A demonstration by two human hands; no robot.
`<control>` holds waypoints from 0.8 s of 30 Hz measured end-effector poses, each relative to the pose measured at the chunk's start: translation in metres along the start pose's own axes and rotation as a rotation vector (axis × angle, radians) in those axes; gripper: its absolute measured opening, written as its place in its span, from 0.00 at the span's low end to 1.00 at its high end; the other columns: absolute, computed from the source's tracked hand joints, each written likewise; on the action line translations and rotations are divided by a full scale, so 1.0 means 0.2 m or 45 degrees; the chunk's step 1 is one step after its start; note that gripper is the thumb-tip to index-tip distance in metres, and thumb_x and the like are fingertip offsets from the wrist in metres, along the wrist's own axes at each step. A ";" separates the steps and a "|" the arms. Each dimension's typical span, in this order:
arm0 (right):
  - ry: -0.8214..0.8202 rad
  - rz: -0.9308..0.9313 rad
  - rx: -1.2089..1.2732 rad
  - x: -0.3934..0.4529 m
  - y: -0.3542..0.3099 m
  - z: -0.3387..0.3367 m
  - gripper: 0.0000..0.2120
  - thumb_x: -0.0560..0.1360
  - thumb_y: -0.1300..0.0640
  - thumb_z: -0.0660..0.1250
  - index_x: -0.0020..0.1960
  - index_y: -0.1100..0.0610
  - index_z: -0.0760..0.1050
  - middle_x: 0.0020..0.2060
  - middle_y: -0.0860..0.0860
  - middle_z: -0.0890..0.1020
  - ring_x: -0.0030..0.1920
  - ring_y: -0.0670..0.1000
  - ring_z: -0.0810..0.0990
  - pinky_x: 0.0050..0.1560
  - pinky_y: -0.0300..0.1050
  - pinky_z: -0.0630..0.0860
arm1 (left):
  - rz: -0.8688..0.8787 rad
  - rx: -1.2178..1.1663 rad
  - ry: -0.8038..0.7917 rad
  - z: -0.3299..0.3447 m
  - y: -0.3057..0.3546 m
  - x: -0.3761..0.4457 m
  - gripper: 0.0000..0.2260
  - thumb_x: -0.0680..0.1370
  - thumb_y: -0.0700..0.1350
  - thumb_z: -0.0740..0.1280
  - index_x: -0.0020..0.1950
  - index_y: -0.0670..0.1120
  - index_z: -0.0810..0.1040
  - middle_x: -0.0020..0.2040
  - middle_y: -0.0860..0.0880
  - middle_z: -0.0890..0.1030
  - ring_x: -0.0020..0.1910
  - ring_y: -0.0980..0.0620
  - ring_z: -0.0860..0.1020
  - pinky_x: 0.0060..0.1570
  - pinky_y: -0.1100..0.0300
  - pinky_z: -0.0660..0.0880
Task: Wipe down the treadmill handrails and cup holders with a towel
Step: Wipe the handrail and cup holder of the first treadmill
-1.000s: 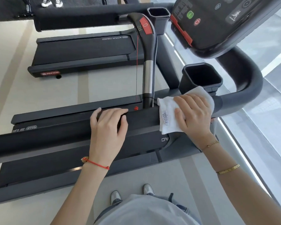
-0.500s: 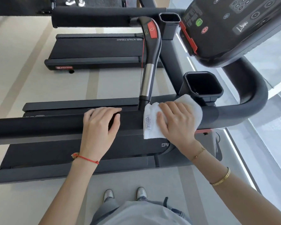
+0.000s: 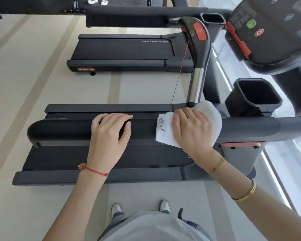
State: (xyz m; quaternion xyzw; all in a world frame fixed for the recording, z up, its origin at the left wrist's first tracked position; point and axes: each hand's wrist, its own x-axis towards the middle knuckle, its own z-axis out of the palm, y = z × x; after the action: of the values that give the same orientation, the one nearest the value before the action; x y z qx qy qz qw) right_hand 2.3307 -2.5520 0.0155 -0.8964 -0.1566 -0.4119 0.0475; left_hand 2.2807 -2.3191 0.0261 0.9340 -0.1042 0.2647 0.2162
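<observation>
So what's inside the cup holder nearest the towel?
The near cup holder shows only dark walls; nothing is visible inside, though its shadowed bottom is hard to read. The right hand presses the towel on the handrail beside it.
</observation>
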 end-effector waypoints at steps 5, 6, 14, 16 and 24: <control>-0.084 0.006 0.053 0.09 -0.38 0.08 0.20 0.81 0.56 0.48 0.32 0.54 0.65 0.26 0.49 0.66 0.29 0.50 0.60 0.30 0.46 0.61 | 0.019 0.025 -0.022 -0.13 -0.22 -0.01 0.09 0.81 0.43 0.63 0.56 0.46 0.82 0.53 0.53 0.84 0.54 0.52 0.81 0.68 0.47 0.68; -0.095 -0.006 0.043 0.12 -0.46 0.10 0.20 0.81 0.56 0.47 0.32 0.53 0.63 0.25 0.49 0.65 0.28 0.51 0.60 0.29 0.46 0.60 | 0.013 0.027 -0.017 -0.16 -0.26 -0.01 0.09 0.81 0.43 0.63 0.56 0.46 0.82 0.53 0.52 0.84 0.53 0.52 0.81 0.67 0.47 0.68; -0.256 -0.042 0.014 0.26 -0.95 0.21 0.22 0.78 0.57 0.34 0.30 0.53 0.59 0.24 0.48 0.59 0.24 0.53 0.58 0.31 0.46 0.49 | -0.090 0.023 -0.011 -0.36 -0.63 -0.06 0.09 0.80 0.43 0.63 0.55 0.46 0.83 0.52 0.53 0.84 0.52 0.51 0.81 0.60 0.51 0.72; -0.280 -0.064 -0.040 0.27 -1.00 0.22 0.19 0.78 0.57 0.41 0.30 0.53 0.59 0.24 0.48 0.59 0.25 0.53 0.58 0.32 0.47 0.49 | -0.113 -0.003 -0.018 -0.39 -0.68 -0.08 0.10 0.81 0.44 0.62 0.55 0.46 0.83 0.52 0.53 0.84 0.53 0.51 0.81 0.61 0.53 0.71; -0.375 -0.109 0.266 0.20 -0.84 0.08 0.18 0.83 0.51 0.52 0.51 0.54 0.79 0.37 0.49 0.79 0.36 0.54 0.75 0.40 0.49 0.72 | -0.124 -0.101 -0.095 -0.44 -0.78 -0.11 0.12 0.81 0.48 0.61 0.59 0.46 0.82 0.57 0.53 0.83 0.58 0.52 0.79 0.64 0.58 0.68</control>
State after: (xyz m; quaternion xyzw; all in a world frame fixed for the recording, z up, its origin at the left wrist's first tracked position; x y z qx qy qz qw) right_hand 2.3140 -2.3801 0.0279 -0.9298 -0.2417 -0.2593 0.0994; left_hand 2.2714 -2.1397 0.0278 0.9378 -0.0770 0.2144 0.2619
